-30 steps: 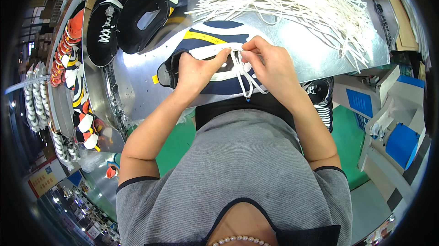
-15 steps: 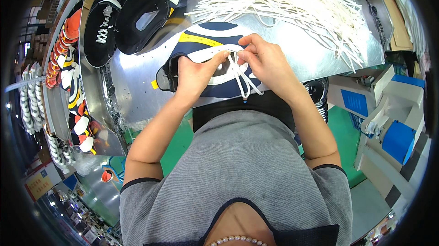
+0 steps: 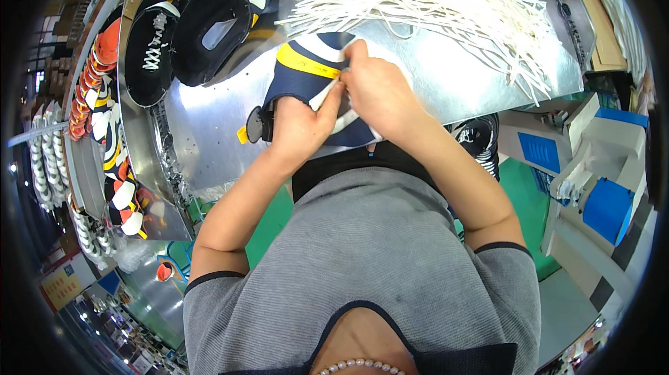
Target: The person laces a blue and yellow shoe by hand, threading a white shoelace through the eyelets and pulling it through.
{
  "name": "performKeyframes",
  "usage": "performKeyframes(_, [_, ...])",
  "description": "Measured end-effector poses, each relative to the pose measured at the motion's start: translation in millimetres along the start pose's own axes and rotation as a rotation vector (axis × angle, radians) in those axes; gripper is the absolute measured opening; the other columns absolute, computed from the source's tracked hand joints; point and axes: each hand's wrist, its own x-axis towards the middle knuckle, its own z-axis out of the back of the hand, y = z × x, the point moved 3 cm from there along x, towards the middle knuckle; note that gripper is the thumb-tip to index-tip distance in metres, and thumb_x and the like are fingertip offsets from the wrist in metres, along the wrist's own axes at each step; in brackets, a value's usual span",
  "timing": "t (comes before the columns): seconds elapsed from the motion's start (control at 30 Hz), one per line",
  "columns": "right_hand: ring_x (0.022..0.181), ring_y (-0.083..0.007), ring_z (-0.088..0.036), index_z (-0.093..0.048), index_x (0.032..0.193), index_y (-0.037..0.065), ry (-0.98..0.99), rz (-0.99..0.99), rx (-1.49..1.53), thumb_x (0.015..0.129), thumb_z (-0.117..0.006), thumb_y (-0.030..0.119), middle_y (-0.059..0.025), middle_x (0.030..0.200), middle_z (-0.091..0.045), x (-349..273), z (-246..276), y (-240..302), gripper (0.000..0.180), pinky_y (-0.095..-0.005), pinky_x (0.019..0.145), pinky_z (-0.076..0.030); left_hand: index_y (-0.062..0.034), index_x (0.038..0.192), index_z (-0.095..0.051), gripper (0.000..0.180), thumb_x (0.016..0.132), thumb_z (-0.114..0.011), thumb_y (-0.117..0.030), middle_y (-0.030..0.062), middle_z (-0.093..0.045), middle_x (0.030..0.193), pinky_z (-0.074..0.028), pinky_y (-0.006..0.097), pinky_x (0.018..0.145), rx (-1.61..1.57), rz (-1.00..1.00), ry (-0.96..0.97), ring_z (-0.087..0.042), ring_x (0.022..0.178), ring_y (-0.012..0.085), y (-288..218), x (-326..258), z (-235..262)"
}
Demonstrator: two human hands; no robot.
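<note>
A navy shoe upper [image 3: 303, 72] with yellow and white trim lies on the metal worktable [image 3: 209, 117] right in front of me. My left hand [image 3: 301, 124] grips its near side, fingers curled around the opening. My right hand [image 3: 376, 89] presses on its top and pinches a white lace, most of which is hidden under my fingers. A big heap of loose white laces [image 3: 432, 6] lies just beyond my hands.
Two black shoe uppers [image 3: 209, 20] with white and yellow parts lie at the table's far left. A rack of orange, white and black uppers [image 3: 104, 131] runs down the left. Blue and white boxes [image 3: 592, 166] stand at the right over a green floor.
Both hands have closed in over the upper; the crossed white laces seen earlier are now covered by my fingers, and my right hand has shifted toward the yellow band.
</note>
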Motion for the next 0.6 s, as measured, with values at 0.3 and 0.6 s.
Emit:
performKeyframes(0.3, [0.073,-0.0236,-0.067,-0.061,0.110,0.001,-0.069,-0.139,0.762,0.099,-0.056,0.016,-0.0123,0.077,-0.067,4,27,-32,0.020,-0.0345,0.072,-0.051,-0.0008,0.113,-0.068,0.025,0.090,-0.072,-0.009,0.0046,-0.071,0.107,-0.053,0.028,0.083,-0.254,0.427,0.204,-0.065,0.091,0.0110,-4,6,11])
performKeyframes(0.6, [0.070,-0.0183,-0.060,-0.058,0.118,0.003,-0.200,-0.131,0.546,0.101,-0.052,0.017,-0.0072,0.074,-0.061,10,-6,-36,0.023,-0.0309,0.068,-0.048,-0.0020,0.102,-0.069,0.019,0.085,-0.076,-0.008,0.0033,-0.070,0.097,-0.050,0.027,0.083,-0.173,0.480,0.268,-0.064,0.089,0.0111,-8,24,3])
